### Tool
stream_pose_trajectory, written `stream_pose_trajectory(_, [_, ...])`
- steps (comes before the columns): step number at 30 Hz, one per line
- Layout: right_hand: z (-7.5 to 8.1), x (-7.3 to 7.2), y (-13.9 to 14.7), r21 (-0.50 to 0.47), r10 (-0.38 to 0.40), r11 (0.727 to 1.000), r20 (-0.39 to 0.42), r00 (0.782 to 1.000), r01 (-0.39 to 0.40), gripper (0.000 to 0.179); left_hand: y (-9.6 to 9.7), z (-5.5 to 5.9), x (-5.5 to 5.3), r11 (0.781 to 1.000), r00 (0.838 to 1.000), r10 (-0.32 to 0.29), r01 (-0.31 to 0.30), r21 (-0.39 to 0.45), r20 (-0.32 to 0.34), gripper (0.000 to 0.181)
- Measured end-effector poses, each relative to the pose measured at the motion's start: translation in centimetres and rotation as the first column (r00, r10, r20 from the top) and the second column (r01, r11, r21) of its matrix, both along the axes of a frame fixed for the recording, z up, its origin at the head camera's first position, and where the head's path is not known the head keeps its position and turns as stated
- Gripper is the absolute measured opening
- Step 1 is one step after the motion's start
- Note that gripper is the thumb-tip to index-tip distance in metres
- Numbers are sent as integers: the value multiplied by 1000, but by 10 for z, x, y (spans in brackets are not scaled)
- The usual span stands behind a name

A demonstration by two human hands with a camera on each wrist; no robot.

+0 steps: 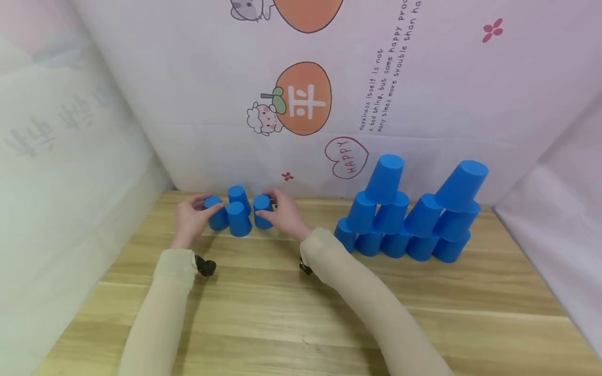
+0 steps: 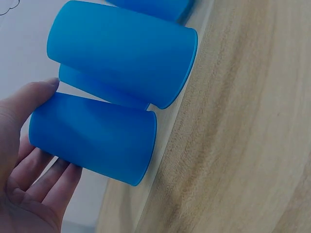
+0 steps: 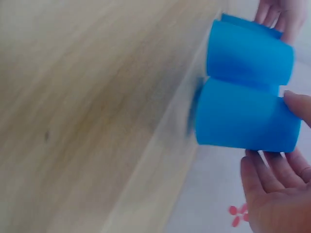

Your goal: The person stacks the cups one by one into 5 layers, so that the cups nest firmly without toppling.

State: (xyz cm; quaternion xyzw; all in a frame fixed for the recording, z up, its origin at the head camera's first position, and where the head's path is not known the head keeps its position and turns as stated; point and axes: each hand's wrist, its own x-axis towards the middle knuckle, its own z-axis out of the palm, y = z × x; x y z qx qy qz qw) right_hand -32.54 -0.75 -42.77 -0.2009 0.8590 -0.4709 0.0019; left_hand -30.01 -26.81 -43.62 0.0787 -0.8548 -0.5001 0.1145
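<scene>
My left hand grips the leftmost upside-down blue cup, thumb on one side and fingers on the other. In the left wrist view this cup has its rim right at the tabletop. My right hand holds another upside-down blue cup between thumb and fingers; in the right wrist view the cup shows its rim close over the wood. Between the hands stand a front blue cup and a back blue cup, the latter partly hidden by the front one.
To the right, a tiered stack of upside-down blue cups rises near the back, with two separate cups on top. My right forearm passes close to its lower left. A printed cloth hangs behind the wooden table, with white cloth at both sides.
</scene>
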Motion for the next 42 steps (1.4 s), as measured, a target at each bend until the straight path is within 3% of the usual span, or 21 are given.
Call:
stream_pose_trajectory(7, [23,31,26,31,107,994,-49,993,-106,48,-1,4,2,1000,1000,7,-7,-9,8,64])
stream_pose_trajectory(14, [52,76,68,94,256,965,-147,955,-244,49,1,1,2,1000,1000,5,-5,2,15,63])
stream_pose_trajectory(21, [93,115,122,41,263,964,-294,919,-263,54,2,4,3,1000,1000,6,-7,10,21,64])
stream_pose_trajectory(25, [113,128,155,20,228,971,-383,895,-239,52,1,5,3,1000,1000,-3,3,0,11,64])
stream_pose_trajectory(33, [150,150,216,-44,-5,999,-529,849,-21,62,1,5,4,1000,1000,-11,11,2,2,65])
stream_pose_trajectory(38, [166,153,249,-143,-154,986,-564,811,88,60,1,4,3,1000,1000,-23,23,18,4,66])
stream_pose_trajectory(42, [173,146,271,-195,-257,965,-578,775,174,54,0,3,1,999,1000,-27,27,22,6,67])
